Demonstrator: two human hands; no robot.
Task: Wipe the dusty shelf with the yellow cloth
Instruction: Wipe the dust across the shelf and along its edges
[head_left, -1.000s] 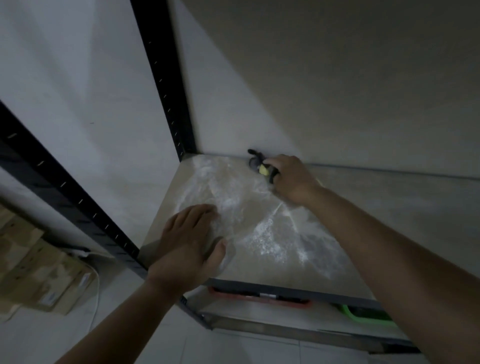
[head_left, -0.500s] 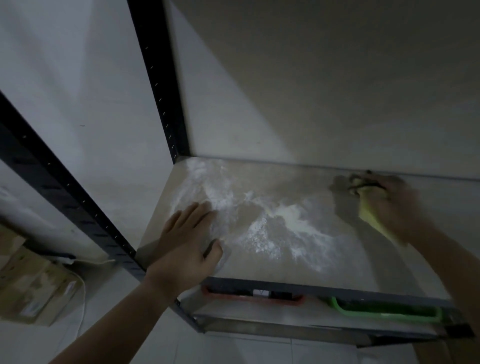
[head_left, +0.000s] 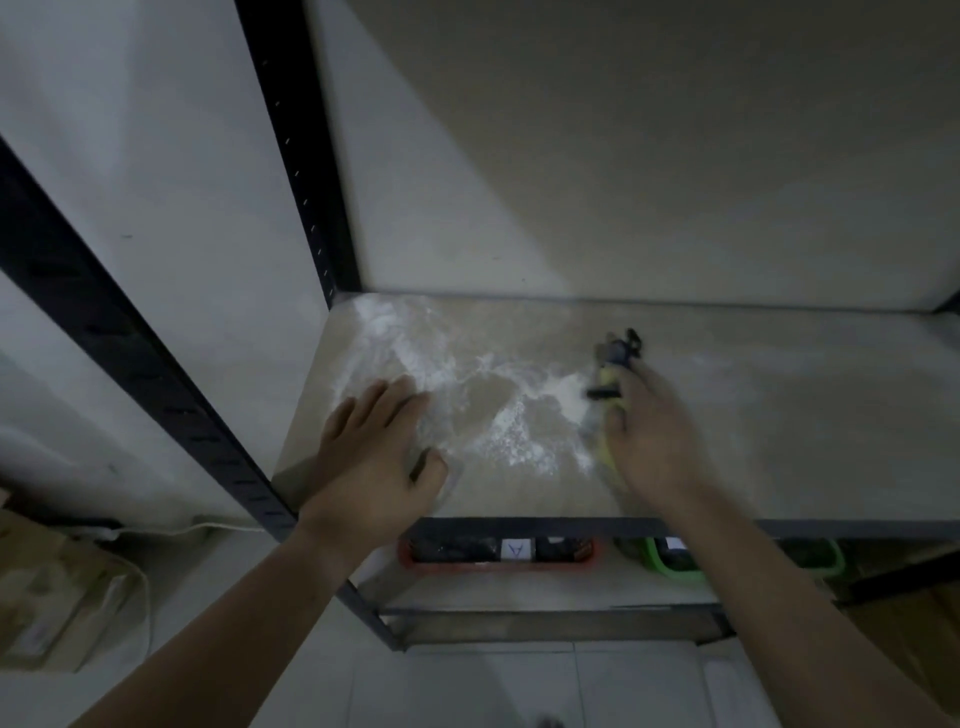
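Leftward since the earlier frame, the right hand (head_left: 649, 441) now sits mid-shelf, grasping the crumpled yellow cloth (head_left: 605, 460) against the pale dusty shelf board (head_left: 779, 415). At front left, the left hand (head_left: 374, 457) lies flat, fingers released. White powder (head_left: 514, 431) streaks beyond toward the back-left corner.

A storeroom: black metal racking (head_left: 291, 156), cardboard boxes (head_left: 47, 597), labelled bins (head_left: 498, 552).

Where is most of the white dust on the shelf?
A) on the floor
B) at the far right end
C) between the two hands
C: the white powdery dust lies on the grey shelf board between the flat left hand and the right hand holding the yellow cloth.
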